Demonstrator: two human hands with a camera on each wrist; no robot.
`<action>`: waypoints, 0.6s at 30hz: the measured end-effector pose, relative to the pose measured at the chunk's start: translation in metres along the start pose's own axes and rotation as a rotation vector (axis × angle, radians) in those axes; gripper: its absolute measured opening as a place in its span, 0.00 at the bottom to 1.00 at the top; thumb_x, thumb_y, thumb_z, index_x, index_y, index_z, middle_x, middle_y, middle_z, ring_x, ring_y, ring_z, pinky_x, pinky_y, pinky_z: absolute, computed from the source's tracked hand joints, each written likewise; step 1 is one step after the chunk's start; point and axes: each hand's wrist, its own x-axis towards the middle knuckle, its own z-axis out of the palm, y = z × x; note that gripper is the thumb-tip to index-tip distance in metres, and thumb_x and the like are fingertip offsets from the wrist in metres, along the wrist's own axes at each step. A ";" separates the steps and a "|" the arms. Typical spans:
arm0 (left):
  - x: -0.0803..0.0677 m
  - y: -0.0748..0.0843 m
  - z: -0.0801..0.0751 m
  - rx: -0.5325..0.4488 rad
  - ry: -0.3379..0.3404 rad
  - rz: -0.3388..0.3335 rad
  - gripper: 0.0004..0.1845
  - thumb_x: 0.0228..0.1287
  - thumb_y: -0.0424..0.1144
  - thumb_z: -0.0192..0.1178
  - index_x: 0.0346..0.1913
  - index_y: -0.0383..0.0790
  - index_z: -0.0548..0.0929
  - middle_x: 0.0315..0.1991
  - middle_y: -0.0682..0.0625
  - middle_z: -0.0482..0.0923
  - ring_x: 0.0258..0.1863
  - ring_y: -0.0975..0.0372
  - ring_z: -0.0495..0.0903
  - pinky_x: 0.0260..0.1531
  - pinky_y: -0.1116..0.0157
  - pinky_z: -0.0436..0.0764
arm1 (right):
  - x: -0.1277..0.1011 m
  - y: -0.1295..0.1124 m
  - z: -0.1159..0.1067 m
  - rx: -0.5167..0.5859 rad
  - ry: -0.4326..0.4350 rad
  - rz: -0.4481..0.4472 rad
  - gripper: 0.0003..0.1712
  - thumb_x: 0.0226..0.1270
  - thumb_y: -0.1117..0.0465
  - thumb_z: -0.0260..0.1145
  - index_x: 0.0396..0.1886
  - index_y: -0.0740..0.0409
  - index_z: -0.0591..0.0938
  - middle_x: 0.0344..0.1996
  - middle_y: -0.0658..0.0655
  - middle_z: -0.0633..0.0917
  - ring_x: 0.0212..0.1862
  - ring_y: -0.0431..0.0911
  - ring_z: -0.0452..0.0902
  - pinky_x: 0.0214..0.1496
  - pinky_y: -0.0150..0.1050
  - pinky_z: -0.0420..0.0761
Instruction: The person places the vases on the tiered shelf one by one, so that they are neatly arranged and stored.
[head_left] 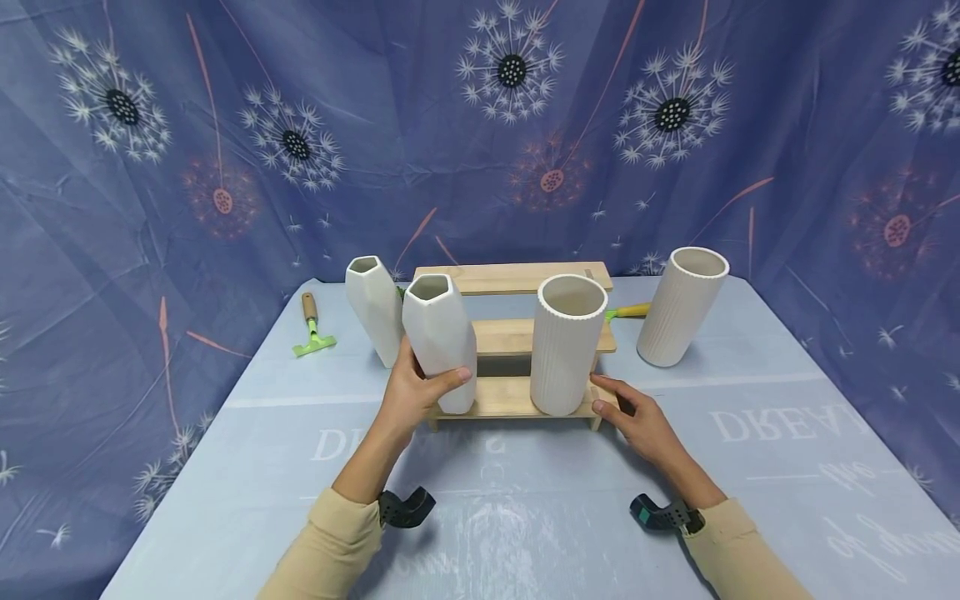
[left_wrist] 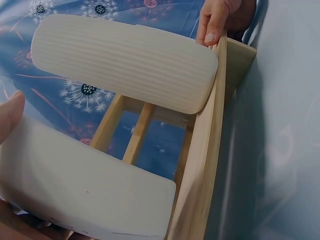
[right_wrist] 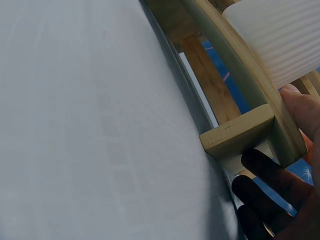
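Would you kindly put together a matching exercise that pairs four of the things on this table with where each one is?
Things:
1. faceted vase
2. ribbed vase
3. second ribbed vase
4. green hand rake

Places:
A. on the table, right of the wooden shelf
B. on the lowest step, gripped by the left hand
C. lying on the table at far left
D. on the lowest step, near the right hand

Pairs: 1-B, 2-D, 3-A, 4-C
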 end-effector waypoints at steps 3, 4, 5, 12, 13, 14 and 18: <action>0.002 -0.003 0.003 0.008 -0.004 -0.010 0.42 0.49 0.33 0.72 0.65 0.54 0.60 0.59 0.49 0.70 0.58 0.56 0.71 0.58 0.55 0.70 | 0.000 0.001 0.000 -0.002 0.000 -0.002 0.29 0.66 0.47 0.61 0.66 0.47 0.71 0.67 0.56 0.70 0.63 0.48 0.68 0.51 0.16 0.67; 0.003 -0.003 0.004 0.011 -0.006 -0.014 0.42 0.49 0.34 0.72 0.65 0.53 0.59 0.59 0.49 0.70 0.58 0.55 0.71 0.59 0.54 0.69 | 0.001 0.001 0.000 -0.003 -0.002 -0.005 0.29 0.66 0.47 0.60 0.66 0.47 0.71 0.67 0.56 0.70 0.63 0.48 0.68 0.51 0.16 0.68; 0.003 -0.004 0.005 0.012 -0.011 -0.018 0.42 0.49 0.34 0.72 0.65 0.53 0.59 0.59 0.49 0.70 0.59 0.55 0.71 0.59 0.54 0.69 | 0.001 0.001 0.000 -0.002 -0.003 -0.005 0.29 0.66 0.47 0.60 0.66 0.47 0.71 0.67 0.57 0.70 0.64 0.48 0.68 0.51 0.16 0.68; 0.006 0.000 0.011 0.027 -0.036 -0.030 0.42 0.50 0.35 0.71 0.65 0.54 0.59 0.59 0.50 0.69 0.59 0.55 0.70 0.60 0.52 0.69 | 0.001 0.002 0.000 0.014 -0.004 -0.006 0.29 0.66 0.47 0.61 0.66 0.48 0.71 0.68 0.58 0.69 0.65 0.52 0.67 0.51 0.15 0.67; 0.006 0.000 0.011 0.028 -0.040 -0.028 0.41 0.50 0.36 0.71 0.65 0.54 0.59 0.59 0.50 0.69 0.59 0.55 0.70 0.59 0.52 0.69 | 0.001 0.002 0.000 0.014 -0.003 -0.005 0.29 0.66 0.47 0.61 0.66 0.48 0.71 0.68 0.58 0.69 0.65 0.52 0.67 0.51 0.15 0.67; 0.007 0.000 0.012 0.026 -0.043 -0.026 0.41 0.51 0.35 0.71 0.65 0.54 0.59 0.59 0.50 0.69 0.59 0.55 0.71 0.59 0.52 0.69 | 0.000 0.002 0.000 0.014 -0.003 -0.007 0.29 0.66 0.47 0.61 0.66 0.48 0.71 0.67 0.58 0.69 0.65 0.52 0.67 0.51 0.15 0.67; 0.008 -0.001 0.013 0.021 -0.047 -0.023 0.40 0.50 0.35 0.71 0.64 0.54 0.60 0.59 0.51 0.69 0.59 0.55 0.71 0.60 0.52 0.69 | 0.000 0.002 0.000 0.024 -0.006 -0.015 0.29 0.67 0.48 0.61 0.66 0.48 0.71 0.68 0.58 0.69 0.66 0.52 0.66 0.51 0.15 0.67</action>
